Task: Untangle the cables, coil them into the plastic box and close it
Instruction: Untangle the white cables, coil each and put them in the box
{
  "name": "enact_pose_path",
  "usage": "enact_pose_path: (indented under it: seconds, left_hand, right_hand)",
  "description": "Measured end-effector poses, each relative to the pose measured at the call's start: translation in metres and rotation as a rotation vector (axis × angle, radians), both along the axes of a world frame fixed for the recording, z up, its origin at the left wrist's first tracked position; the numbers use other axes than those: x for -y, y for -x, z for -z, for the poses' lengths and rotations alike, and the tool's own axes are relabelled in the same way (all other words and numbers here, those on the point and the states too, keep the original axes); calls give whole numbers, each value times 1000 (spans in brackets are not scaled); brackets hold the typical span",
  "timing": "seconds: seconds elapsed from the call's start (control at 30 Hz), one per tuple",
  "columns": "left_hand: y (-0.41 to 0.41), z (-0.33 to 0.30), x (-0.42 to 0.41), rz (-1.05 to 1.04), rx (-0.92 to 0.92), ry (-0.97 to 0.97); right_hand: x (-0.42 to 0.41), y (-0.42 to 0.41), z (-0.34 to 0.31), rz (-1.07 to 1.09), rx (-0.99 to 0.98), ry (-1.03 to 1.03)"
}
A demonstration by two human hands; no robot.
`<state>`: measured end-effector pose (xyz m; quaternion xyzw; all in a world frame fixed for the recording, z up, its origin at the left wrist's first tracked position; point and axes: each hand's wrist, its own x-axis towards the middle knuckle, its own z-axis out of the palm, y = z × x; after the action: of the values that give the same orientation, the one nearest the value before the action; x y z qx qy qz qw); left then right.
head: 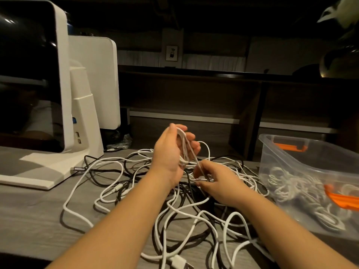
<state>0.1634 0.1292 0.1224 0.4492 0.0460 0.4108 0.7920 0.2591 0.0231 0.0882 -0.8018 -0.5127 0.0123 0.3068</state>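
Left hand point(171, 150) holding white cable loops point(183, 144), fingers curled round them. Right hand point(215, 181) pinching strand at 5 o'clock. Cable tangle point(174, 200) lying on desk point(38, 210); plastic box point(281, 162) at 3 o'clock, lid off. Best feeding strand slowly, keeping loops even.

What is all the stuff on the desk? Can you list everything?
white cables: several, white, tangled on the desk
black cables: several, black, mixed into the same tangle
plastic box: one, clear with orange latches, at the right, open, with coiled white cables inside
monitor: one, white frame and stand, at the left
desk: one, grey wood grain
left hand: raised, its grip around loops of white cable
right hand: low over the tangle, pinching a cable
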Motion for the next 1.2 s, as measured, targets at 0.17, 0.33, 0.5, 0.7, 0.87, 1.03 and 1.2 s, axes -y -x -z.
enact_pose_path:
  seconds: [0.17,0.33,0.5,0.7,0.87,1.03,1.2]
  left_hand:
    - [22,-17,-23,447,513,410]
    - [29,-17,-35,479,594,414]
    - [29,-19,-36,238,487,448]
    - [23,-21,-27,179,365,436]
    - [20,-19,-23,145,280,413]
    - [15,-16,-22,60,204,418]
    - [15,-15,-27,-19,160,423]
  right_hand:
    - [-3,-8,-3,134,123,27]
    - [0,-20,2,240,191,97]
    - [4,-19,-2,299,227,71]
    - [5,21,-18,-53,354,-39]
    - [-3,28,-9,-159,52,-213]
    - [-4,17,-6,-71,42,-326]
    - [-5,14,-7,-5,81,-184]
